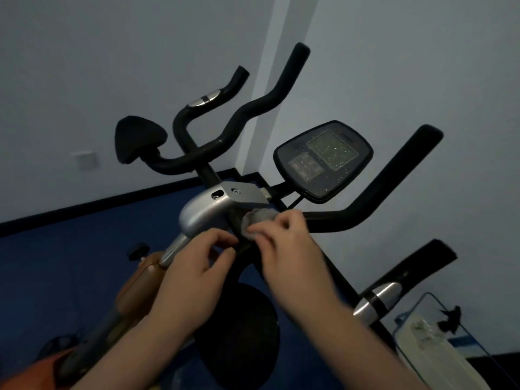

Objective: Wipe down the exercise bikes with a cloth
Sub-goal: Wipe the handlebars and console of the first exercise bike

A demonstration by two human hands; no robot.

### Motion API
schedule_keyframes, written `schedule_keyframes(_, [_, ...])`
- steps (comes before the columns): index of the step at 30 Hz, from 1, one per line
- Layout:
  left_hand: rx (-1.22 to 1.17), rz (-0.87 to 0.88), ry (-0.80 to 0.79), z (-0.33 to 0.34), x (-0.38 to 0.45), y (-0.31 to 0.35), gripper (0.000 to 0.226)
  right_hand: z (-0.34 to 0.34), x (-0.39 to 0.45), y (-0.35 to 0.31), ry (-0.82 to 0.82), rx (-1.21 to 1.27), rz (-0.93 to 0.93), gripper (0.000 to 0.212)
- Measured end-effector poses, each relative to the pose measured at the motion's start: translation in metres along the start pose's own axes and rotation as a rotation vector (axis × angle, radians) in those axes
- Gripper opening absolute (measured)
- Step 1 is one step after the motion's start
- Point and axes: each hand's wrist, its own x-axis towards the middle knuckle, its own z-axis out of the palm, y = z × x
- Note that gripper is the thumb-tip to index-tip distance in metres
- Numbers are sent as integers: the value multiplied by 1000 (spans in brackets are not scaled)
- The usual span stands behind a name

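Observation:
An exercise bike fills the head view, with black handlebars (374, 198), a silver stem cover (208, 209) and a dusty console (323, 160). A small grey cloth (257, 219) is pressed against the black bar just below the stem cover. My right hand (287, 246) is closed on the cloth; it looks blurred. My left hand (197, 266) sits beside it on the left, fingers curled around the black bar under the cover. Part of the cloth is hidden by my right fingers.
A black elbow pad (138, 142) and a second one (239, 330) flank the stem. The orange bike body (135, 291) lies lower left over blue floor (70, 263). A clear plastic box (433, 339) stands at the lower right by the white wall.

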Motion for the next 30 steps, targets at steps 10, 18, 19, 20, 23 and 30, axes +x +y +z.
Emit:
schedule_keyframes(10, [-174,-64,106,8,-2,-4,14,-11,10,5,21,-289,-80,21])
schedule_keyframes(18, [-238,-86,110,9,-5,-8,16,-48,49,13,-171,-129,-126,20])
schedule_keyframes(19, [-247,-91,111,10,-5,-9,15,-46,50,12,-223,-116,-87,19])
schedule_keyframes(20, [-254,-93,113,10,-5,-9,15,-42,52,12,-254,-112,-49,19])
schedule_keyframes(23, [-255,-93,123,10,-4,-9,14,-30,66,9,-289,-125,11,18])
schedule_keyframes(30, [-268,-94,104,10,-3,-10,15,3,87,-3,-153,-176,-50,10])
